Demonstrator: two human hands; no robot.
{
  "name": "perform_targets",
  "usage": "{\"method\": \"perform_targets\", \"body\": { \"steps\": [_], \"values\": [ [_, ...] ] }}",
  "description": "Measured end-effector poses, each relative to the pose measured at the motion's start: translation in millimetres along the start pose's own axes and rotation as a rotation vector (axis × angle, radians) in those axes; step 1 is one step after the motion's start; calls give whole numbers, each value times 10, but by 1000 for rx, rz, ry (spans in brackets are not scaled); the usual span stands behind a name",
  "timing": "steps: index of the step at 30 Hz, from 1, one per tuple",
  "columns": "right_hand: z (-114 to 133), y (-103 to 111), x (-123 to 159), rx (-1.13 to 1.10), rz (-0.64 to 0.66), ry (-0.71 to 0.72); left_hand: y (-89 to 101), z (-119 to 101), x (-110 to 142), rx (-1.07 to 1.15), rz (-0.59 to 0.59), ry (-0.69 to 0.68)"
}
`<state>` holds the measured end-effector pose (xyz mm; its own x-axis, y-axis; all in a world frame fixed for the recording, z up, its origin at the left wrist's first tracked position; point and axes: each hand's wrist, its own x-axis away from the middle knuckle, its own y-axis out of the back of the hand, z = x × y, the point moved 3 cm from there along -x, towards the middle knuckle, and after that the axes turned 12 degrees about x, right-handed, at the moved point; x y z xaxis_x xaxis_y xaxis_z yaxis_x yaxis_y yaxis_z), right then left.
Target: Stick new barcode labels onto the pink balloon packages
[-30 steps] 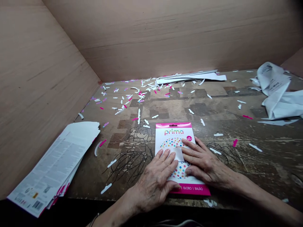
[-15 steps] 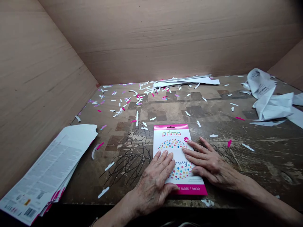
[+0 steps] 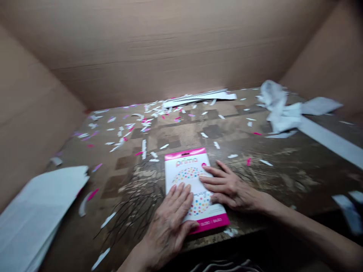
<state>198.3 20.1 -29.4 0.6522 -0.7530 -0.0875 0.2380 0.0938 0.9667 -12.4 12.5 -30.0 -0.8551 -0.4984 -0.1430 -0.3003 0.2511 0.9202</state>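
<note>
A flat white balloon packet [image 3: 185, 175] with pink bands at top and bottom, the word "prima" and coloured dots lies face up near the table's front edge. My left hand [image 3: 172, 215] rests flat across its lower left part, fingers extended. On its right side lies my right hand [image 3: 227, 187], also flat with the fingers spread, the fingertips on the packet. Both palms press from above, and neither hand grips anything. Part of the printed lettering is hidden under my left fingers.
A stack of printed cards [image 3: 42, 211] lies at the left. White paper strips [image 3: 201, 98] sit along the back wall [image 3: 176, 49]. Crumpled white paper [image 3: 280, 109] is at the back right. Small white and pink cut-out scraps [image 3: 144, 149] are scattered over the table [image 3: 195, 130].
The camera view has swung to the right, so everything appears shifted left and blurrier. Both hands stay flat on the packet, with no clear change in their placement.
</note>
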Motion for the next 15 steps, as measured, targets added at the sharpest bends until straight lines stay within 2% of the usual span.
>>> {"method": "perform_targets", "body": {
  "steps": [3, 5, 7, 9, 11, 12, 13, 14, 15],
  "values": [
    [160, 179, 99, 56, -123, -69, -48, 79, 5, -65, -94, -72],
    [263, 331, 344, 94, -284, -213, -83, 152, -22, -51, -139, -95],
    [336, 460, 795, 125, -492, -487, -104, 208, -53, -41, -159, -101],
    [343, 505, 1435, 170, -715, -888, -114, 235, -68, -63, -163, -142],
    [286, 447, 2123, 239, -939, -1295, -124, 257, -66, -99, -178, -213],
    [219, 370, 2414, 195, -980, -1463, -132, 273, -62, -113, -191, -241],
    [125, 266, 2656, 45, -986, -1618, -143, 294, -56, -123, -207, -260],
    [26, 151, 2837, -162, -999, -1738, -155, 318, -51, -128, -221, -267],
    [-64, 55, 2953, -333, -1031, -1800, -168, 343, -49, -128, -229, -262]
  ]
}}
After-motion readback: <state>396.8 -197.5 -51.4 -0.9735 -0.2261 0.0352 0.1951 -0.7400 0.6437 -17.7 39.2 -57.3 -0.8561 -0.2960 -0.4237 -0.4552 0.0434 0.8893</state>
